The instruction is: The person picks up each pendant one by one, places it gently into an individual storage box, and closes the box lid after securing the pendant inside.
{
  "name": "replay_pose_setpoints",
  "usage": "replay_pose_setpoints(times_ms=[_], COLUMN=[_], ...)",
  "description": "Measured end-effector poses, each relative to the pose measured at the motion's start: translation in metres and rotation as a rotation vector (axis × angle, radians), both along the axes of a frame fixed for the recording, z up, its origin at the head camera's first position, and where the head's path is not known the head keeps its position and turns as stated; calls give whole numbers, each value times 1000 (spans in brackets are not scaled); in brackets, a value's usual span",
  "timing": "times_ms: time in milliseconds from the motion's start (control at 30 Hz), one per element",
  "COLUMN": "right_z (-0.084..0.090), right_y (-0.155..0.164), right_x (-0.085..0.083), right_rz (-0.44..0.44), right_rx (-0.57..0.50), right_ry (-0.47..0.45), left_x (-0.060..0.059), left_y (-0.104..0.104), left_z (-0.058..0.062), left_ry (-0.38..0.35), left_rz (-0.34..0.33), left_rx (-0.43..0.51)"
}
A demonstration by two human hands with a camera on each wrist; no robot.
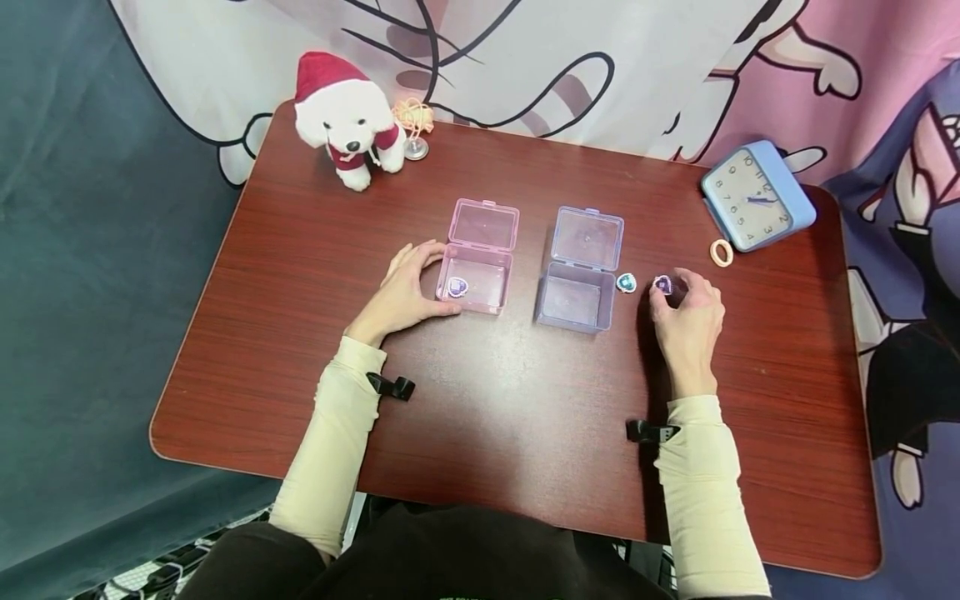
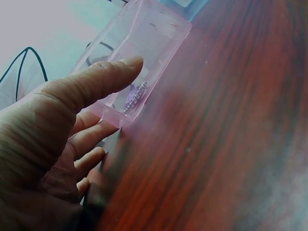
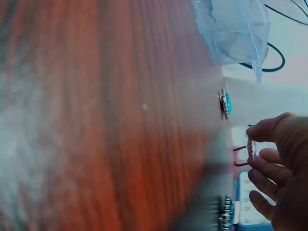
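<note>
My left hand [image 1: 408, 292] grips the left side of a small pink plastic box [image 1: 495, 287], thumb along its near wall and fingers at the far side. The box's lid [image 1: 484, 226] stands open, and a purple heart-shaped gem [image 1: 457, 287] with a pale beaded rim lies inside. My right hand [image 1: 690, 321] pinches another purple gem [image 1: 663, 285] between thumb and fingertips, above the table in the right wrist view. Left of that hand, a teal gem [image 1: 626, 283] lies beside a blue plastic box [image 1: 576, 300], whose lid is open too. A further teal-and-silver gem [image 3: 227, 211] shows in the right wrist view.
A blue clock [image 1: 757, 200] and a pale wooden ring [image 1: 722, 253] are at the back right of the brown table [image 1: 480, 417]. At the back left sit a plush dog [image 1: 348, 125] in a red hat and a small metal-based thing [image 1: 416, 148] with beige strands.
</note>
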State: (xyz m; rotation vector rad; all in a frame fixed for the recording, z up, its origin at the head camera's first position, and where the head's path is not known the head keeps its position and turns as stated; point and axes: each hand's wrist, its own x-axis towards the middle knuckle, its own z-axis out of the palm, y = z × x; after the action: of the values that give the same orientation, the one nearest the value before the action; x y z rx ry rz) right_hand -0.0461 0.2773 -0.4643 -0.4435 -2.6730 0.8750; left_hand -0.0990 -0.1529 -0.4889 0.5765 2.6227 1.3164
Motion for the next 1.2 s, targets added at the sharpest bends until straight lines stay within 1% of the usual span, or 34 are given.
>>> replay_pose_setpoints(times_ms=[167,333,600,800,1000,1200], right_z=[9,14,20,26,29,31], right_y=[-11,-22,-45,-66,-85,-104], right_x=[0,1,3,1,-3,-9], right_rz=[30,81,156,218,288,355], right_rx=[-17,-25,-25,-12,-10,-18], right_ry=[60,114,156,204,226,210], left_x=[0,-1,-1,-1,-1,-1], left_y=[-1,-1,-1,-1,-1,-2], left_z=[-1,-2,-2,-2,-3,-4], left_ry=[-4,0,2,2,6,0], left_rz=[-2,-5,-4,1,-4,1], left_rx=[-4,-10,-6,-10,-11,-13])
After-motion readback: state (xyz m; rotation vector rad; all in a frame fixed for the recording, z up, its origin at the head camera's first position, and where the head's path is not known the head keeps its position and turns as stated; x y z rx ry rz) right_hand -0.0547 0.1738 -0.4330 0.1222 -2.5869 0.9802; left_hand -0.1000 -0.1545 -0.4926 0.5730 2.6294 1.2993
